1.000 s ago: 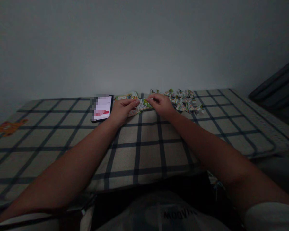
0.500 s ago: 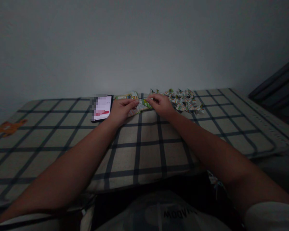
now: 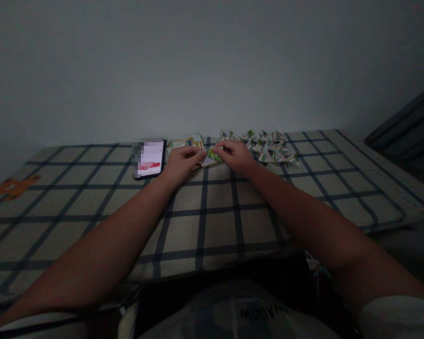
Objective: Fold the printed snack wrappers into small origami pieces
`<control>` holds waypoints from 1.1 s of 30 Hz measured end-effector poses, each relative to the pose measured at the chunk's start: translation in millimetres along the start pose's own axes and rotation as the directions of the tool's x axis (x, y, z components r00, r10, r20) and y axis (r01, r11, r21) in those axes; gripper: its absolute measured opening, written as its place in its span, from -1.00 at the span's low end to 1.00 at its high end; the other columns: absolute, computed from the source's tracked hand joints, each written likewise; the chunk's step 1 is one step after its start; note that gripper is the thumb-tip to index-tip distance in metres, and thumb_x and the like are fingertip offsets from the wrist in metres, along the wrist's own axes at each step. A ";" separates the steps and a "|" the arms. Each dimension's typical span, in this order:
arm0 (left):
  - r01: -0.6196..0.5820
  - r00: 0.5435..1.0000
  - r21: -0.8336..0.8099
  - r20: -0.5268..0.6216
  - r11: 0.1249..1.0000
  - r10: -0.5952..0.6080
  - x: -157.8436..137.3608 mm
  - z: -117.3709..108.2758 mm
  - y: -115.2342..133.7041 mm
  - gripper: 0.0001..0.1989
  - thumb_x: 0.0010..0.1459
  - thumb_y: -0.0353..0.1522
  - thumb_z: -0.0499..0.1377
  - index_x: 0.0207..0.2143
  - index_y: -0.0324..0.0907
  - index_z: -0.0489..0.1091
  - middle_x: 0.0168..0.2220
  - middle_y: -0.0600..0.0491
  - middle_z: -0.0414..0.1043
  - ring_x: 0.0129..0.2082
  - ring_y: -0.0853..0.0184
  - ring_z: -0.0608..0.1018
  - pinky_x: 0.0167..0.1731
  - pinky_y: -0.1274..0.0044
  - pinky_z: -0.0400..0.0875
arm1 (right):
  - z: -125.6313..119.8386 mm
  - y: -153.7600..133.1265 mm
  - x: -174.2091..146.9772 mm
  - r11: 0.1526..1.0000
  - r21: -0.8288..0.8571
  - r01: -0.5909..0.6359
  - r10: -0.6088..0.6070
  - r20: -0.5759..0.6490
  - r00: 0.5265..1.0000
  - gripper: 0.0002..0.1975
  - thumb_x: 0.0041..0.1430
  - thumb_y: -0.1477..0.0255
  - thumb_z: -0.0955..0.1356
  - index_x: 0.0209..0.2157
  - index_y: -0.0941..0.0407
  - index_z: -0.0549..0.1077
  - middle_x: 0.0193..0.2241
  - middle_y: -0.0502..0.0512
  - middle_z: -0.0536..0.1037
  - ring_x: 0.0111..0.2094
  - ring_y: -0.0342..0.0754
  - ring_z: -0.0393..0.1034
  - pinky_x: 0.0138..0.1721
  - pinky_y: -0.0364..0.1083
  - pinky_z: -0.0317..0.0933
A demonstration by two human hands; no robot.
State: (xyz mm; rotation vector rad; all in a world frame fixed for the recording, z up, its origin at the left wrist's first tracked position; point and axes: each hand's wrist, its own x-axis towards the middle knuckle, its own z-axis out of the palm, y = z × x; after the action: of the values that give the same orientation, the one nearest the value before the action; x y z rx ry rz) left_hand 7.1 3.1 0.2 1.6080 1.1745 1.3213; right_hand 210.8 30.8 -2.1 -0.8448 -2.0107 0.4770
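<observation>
A small piece of printed green and white paper (image 3: 212, 157) lies between my two hands, just above the checked cloth. My left hand (image 3: 182, 162) pinches its left end between thumb and fingers. At the right end, my right hand (image 3: 237, 155) is closed on it in the same way. Fingers cover both ends, so the fold of the paper is hard to make out. Behind my left hand lies a stack of printed paper (image 3: 187, 142). Several folded pointed paper pieces (image 3: 270, 146) are spread beyond and to the right of my right hand.
A phone (image 3: 151, 159) with a lit screen lies left of my left hand. An orange cutout shape (image 3: 14, 187) is at the far left. The checked tablecloth (image 3: 219, 226) covers the table, which stands against a grey wall (image 3: 212, 66).
My hands have come slightly closer together, and less of the printed paper shows between them. Both keep hold of it. The phone and the folded pieces stay where they were.
</observation>
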 end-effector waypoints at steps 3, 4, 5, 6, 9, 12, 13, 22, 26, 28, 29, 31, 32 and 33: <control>-0.007 1.000 0.039 0.005 0.999 0.007 -0.2 -1.2 -0.2 -0.70 -0.08 -0.15 0.38 -0.50 -0.22 0.52 -0.56 0.09 0.47 -0.55 0.43 0.41 -0.45 0.55 0.33 | 0.8 0.5 -0.2 1.000 0.003 0.010 -0.010 0.015 1.000 -0.72 0.28 0.28 0.36 -0.27 0.21 0.60 -0.44 0.04 0.51 -0.44 -0.15 0.23 -0.34 -0.12 0.10; -0.014 1.000 0.058 0.019 0.998 0.013 0.0 -1.9 -1.3 -0.71 -0.07 -0.16 0.37 -0.51 -0.22 0.51 -0.56 0.09 0.46 -0.54 0.43 0.41 -0.45 0.55 0.32 | 1.0 0.7 -0.3 1.000 0.003 0.017 -0.017 0.026 1.000 -0.72 0.27 0.28 0.35 -0.27 0.21 0.59 -0.45 0.04 0.50 -0.44 -0.15 0.22 -0.34 -0.12 0.09; -0.023 0.999 0.079 0.037 0.997 0.020 0.3 -2.5 -2.5 -0.72 -0.06 -0.17 0.36 -0.51 -0.22 0.51 -0.56 0.09 0.46 -0.53 0.42 0.42 -0.46 0.55 0.31 | 1.1 0.9 -0.4 1.000 0.006 0.023 -0.023 0.041 0.999 -0.72 0.27 0.28 0.35 -0.28 0.21 0.59 -0.46 0.03 0.48 -0.45 -0.15 0.21 -0.34 -0.12 0.08; -0.032 0.998 0.101 0.058 0.994 0.026 0.6 -3.0 -3.7 -0.72 -0.05 -0.17 0.35 -0.50 -0.21 0.51 -0.55 0.09 0.46 -0.52 0.41 0.42 -0.46 0.55 0.30 | 1.1 1.2 -0.5 1.000 0.011 0.027 -0.028 0.059 0.998 -0.71 0.27 0.28 0.34 -0.28 0.22 0.58 -0.47 0.02 0.47 -0.45 -0.15 0.20 -0.35 -0.12 0.07; -0.058 0.992 0.162 0.118 0.985 0.039 0.6 -3.3 -5.5 -0.73 -0.02 -0.16 0.33 -0.48 -0.21 0.52 -0.51 0.07 0.49 -0.49 0.38 0.44 -0.45 0.54 0.30 | 1.0 2.1 -0.5 0.999 0.031 0.027 -0.030 0.089 0.996 -0.71 0.25 0.27 0.34 -0.30 0.21 0.57 -0.49 0.00 0.44 -0.46 -0.16 0.17 -0.37 -0.13 0.04; -0.089 0.987 0.201 0.149 0.975 0.060 0.2 -2.5 -5.1 -0.72 -0.02 -0.15 0.32 -0.45 -0.20 0.54 -0.47 0.05 0.52 -0.46 0.37 0.45 -0.43 0.54 0.31 | 1.5 2.8 -0.1 0.999 0.053 0.011 -0.014 0.052 0.999 -0.71 0.20 0.25 0.36 -0.31 0.21 0.57 -0.49 0.00 0.44 -0.44 -0.15 0.19 -0.35 -0.12 0.06; -0.098 0.985 0.209 0.159 0.973 0.065 0.3 -2.4 -5.0 -0.73 -0.02 -0.15 0.32 -0.45 -0.20 0.55 -0.47 0.04 0.53 -0.45 0.36 0.46 -0.42 0.53 0.32 | 1.8 2.9 0.0 0.998 0.066 0.000 -0.002 0.035 0.999 -0.71 0.18 0.25 0.38 -0.31 0.21 0.57 -0.48 0.01 0.45 -0.43 -0.15 0.20 -0.33 -0.12 0.07; -0.093 0.987 0.164 0.144 0.982 0.070 1.4 -2.7 -6.8 -0.80 -0.04 -0.22 0.33 -0.50 -0.17 0.54 -0.48 0.04 0.53 -0.43 0.33 0.49 -0.38 0.50 0.36 | 7.0 4.1 2.4 0.954 0.257 -0.154 0.160 -0.004 0.987 -0.71 0.05 0.24 0.49 -0.25 0.14 0.53 -0.35 0.04 0.55 -0.30 -0.09 0.40 -0.23 -0.10 0.27; -0.076 0.997 0.093 0.029 0.993 0.073 0.2 -1.2 -6.5 -0.77 -0.02 -0.18 0.36 -0.47 -0.17 0.55 -0.44 0.03 0.55 -0.41 0.32 0.51 -0.41 0.51 0.37 | 9.3 6.0 5.1 0.822 0.464 -0.329 0.340 0.063 0.938 -0.54 0.07 0.16 0.50 -0.08 0.11 0.46 -0.36 0.01 0.54 -0.40 -0.12 0.41 -0.44 -0.16 0.28; -0.080 0.997 0.078 -0.003 0.994 0.080 0.6 -1.2 -7.2 -0.77 -0.02 -0.18 0.38 -0.46 -0.17 0.55 -0.44 0.04 0.56 -0.42 0.33 0.50 -0.40 0.51 0.37 | 9.0 4.6 5.7 0.791 0.491 -0.365 0.354 0.120 0.928 -0.51 0.04 0.10 0.52 -0.12 0.13 0.46 -0.39 0.01 0.52 -0.43 -0.13 0.39 -0.49 -0.17 0.29; -0.083 0.996 0.078 -0.014 0.993 0.085 0.9 -1.4 -7.6 -0.77 -0.02 -0.19 0.38 -0.46 -0.17 0.56 -0.44 0.04 0.55 -0.42 0.34 0.50 -0.40 0.51 0.37 | 8.6 3.5 5.7 0.785 0.502 -0.362 0.340 0.140 0.930 -0.50 0.02 0.07 0.52 -0.16 0.13 0.46 -0.40 0.01 0.52 -0.43 -0.13 0.39 -0.49 -0.17 0.30; -0.087 0.995 0.076 -0.032 0.993 0.090 1.2 -1.7 -8.0 -0.77 0.00 -0.19 0.37 -0.45 -0.18 0.56 -0.45 0.05 0.54 -0.44 0.35 0.48 -0.40 0.52 0.35 | 7.8 1.2 5.1 0.780 0.525 -0.341 0.301 0.162 0.940 -0.49 -0.01 0.03 0.52 -0.21 0.13 0.46 -0.38 0.02 0.53 -0.41 -0.13 0.40 -0.48 -0.16 0.33; -0.086 0.996 0.070 -0.033 0.994 0.089 1.1 -1.7 -7.7 -0.76 0.00 -0.18 0.37 -0.45 -0.18 0.55 -0.46 0.06 0.53 -0.45 0.36 0.47 -0.41 0.52 0.33 | 7.5 0.3 4.7 0.780 0.531 -0.332 0.291 0.163 0.943 -0.48 -0.03 0.03 0.53 -0.23 0.14 0.47 -0.37 0.02 0.54 -0.40 -0.13 0.40 -0.47 -0.16 0.33; -0.083 0.996 0.062 -0.027 0.995 0.085 0.8 -1.6 -7.2 -0.76 0.01 -0.18 0.37 -0.45 -0.18 0.55 -0.48 0.07 0.51 -0.47 0.38 0.45 -0.42 0.52 0.31 | 7.1 -0.4 4.2 0.781 0.531 -0.327 0.287 0.160 0.945 -0.48 -0.05 0.02 0.53 -0.24 0.14 0.48 -0.36 0.03 0.55 -0.39 -0.13 0.40 -0.46 -0.16 0.33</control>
State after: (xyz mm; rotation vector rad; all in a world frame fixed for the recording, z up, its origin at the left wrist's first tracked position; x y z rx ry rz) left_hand 4.1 6.1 -6.0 1.7030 1.1867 1.3791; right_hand 203.1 33.5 -3.3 -0.7888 -1.6497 1.2283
